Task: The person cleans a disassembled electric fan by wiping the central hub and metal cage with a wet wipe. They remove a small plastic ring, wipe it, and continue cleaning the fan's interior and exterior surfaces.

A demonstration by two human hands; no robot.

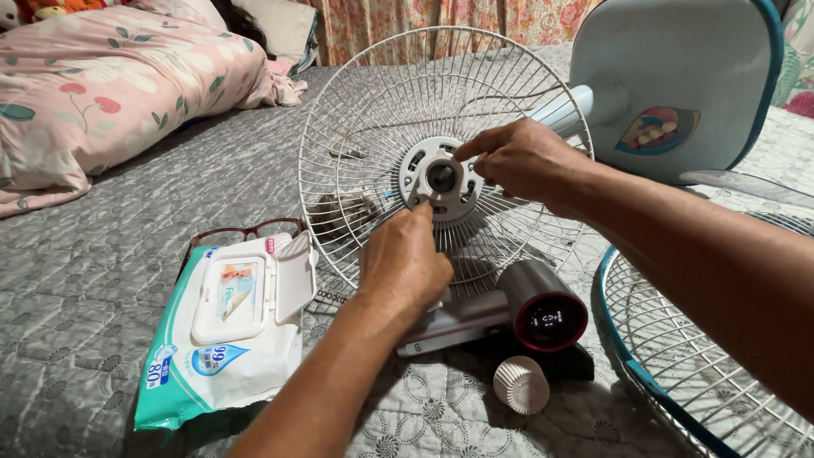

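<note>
Working at the middle of the frame, both hands met on the white hub (442, 179) at the centre of the rear fan guard (373, 102), a round wire grille standing tilted on the grey quilted bed (85, 339). The left hand (405, 263) came up from below, its fingers (421, 212) pinched on the lower edge of the hub ring; the right hand (524, 159) reached in from the right, its fingers (469, 154) pinched on the upper right edge, so the hub sat directly between the two hands, each about equally near. The motor shaft hole faced the camera, its axis running away toward the pale blue fan base (670, 85) at the upper right. Whether either hand held a small nut or only the ring itself could not be told, as the fingertips covered the spot. At the lower left lay a pack of wet wipes (222, 339) with its flip lid open, a white wipe showing inside, and a pair of glasses (242, 232) just behind it. Below the guard rested a handheld vacuum (509, 309), a small white ribbed cap (521, 384) beside it. A second grille with a blue rim (678, 365) lay flat at the lower right.
</note>
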